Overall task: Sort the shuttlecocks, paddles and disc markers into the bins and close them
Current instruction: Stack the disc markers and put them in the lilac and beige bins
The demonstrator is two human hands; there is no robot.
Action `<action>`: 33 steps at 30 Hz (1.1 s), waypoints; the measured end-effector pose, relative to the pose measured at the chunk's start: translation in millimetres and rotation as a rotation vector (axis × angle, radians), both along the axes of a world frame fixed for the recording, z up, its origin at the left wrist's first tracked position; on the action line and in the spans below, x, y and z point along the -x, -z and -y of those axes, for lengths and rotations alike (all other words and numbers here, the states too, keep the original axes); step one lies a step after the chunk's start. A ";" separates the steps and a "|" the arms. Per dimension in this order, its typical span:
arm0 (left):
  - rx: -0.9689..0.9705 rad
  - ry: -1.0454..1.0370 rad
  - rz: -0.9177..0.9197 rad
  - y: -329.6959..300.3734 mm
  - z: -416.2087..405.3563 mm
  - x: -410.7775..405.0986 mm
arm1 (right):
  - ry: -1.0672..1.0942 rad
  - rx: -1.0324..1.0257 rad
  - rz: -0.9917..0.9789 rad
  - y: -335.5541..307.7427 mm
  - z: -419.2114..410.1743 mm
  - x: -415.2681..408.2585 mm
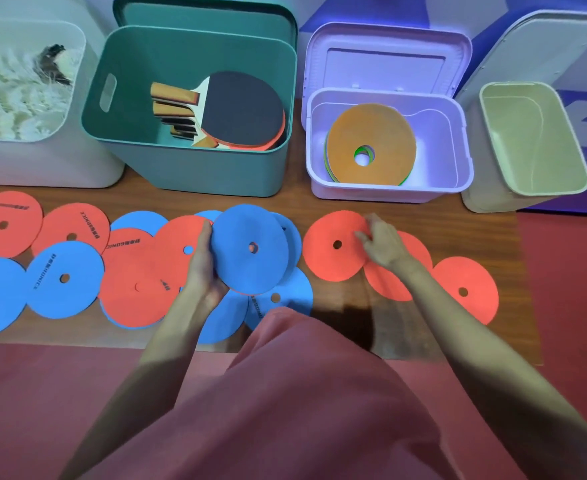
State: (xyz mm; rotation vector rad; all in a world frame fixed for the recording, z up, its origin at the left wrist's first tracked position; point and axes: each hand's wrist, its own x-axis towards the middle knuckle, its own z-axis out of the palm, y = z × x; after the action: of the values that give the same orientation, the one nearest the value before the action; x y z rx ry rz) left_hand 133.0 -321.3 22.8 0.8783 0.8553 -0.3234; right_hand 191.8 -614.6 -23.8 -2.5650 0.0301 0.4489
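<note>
Kneeling person: both bare arms reach out over a wooden board strewn with flat discs.
Far left of the left hand: a white bin (43,161) full of pale shuttlecocks (11,95).
Left of the left hand: red discs (6,223) and blue discs (65,278) lie overlapping on the board.
Beyond the left hand: a teal bin (188,168), lid propped behind it, with paddles (236,109) stacked inside.
Left hand (204,268): fingers curled round the edge of a blue disc (249,249), gripping it tilted above the pile.
Right hand (380,242): fingers bent down, tips on the edge of a red disc (333,247) lying on the board; whether it is pinched or only touched, I cannot tell.
Beyond the right hand: a lilac bin (389,192), lid up, holding an orange disc (371,143) on a stack.
Right of the right hand: two more red discs (465,289), and further back a cream bin (534,140) standing open.
</note>
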 end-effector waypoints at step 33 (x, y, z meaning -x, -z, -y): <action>0.016 0.129 -0.050 -16.8 136.5 12.0 | 0.327 -0.429 0.080 -0.9 41.0 64.8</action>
State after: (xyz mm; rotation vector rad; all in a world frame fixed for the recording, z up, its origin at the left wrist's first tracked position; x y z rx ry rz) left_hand 121.0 -457.8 39.6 0.9160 0.8430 -0.4659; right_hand 126.9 -655.7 -22.8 -2.1015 0.2877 0.1999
